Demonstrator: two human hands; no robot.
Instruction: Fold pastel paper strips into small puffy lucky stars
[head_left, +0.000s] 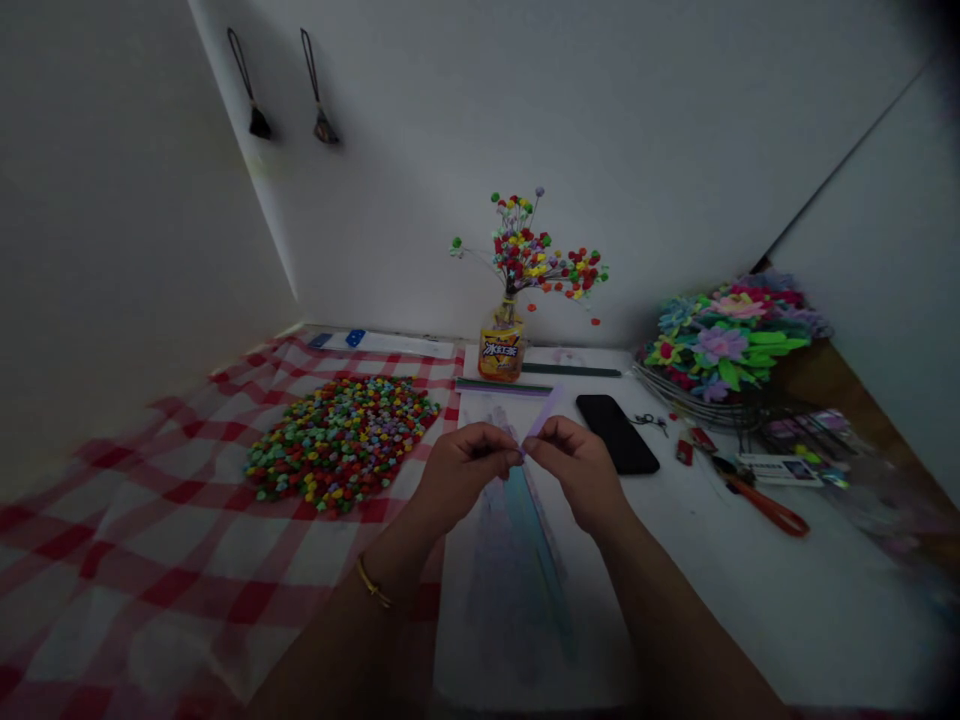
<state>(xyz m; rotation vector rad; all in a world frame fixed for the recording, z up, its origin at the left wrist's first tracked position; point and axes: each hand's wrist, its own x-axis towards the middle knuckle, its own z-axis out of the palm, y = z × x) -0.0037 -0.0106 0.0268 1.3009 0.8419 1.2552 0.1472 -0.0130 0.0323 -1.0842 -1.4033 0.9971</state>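
A thin lilac paper strip [551, 402] is pinched between my two hands, its free end rising to the upper right. My left hand [474, 462] has thumb and forefinger closed on the strip near its folded end. Opposite it, almost touching, my right hand [574, 462] pinches the same strip. The small fold between the fingertips is mostly hidden. Below my hands, a bundle of pale blue and lilac strips [534, 530] lies lengthwise on the white surface.
Left, a heap of small coloured folded paper pieces [345, 440] covers the checked cloth [247, 600]. A bottle [501, 345] holding coloured stems stands behind my hands. To the right lie a black phone [616, 432], an orange-handled tool [769, 505] and fuzzy flowers [724, 345].
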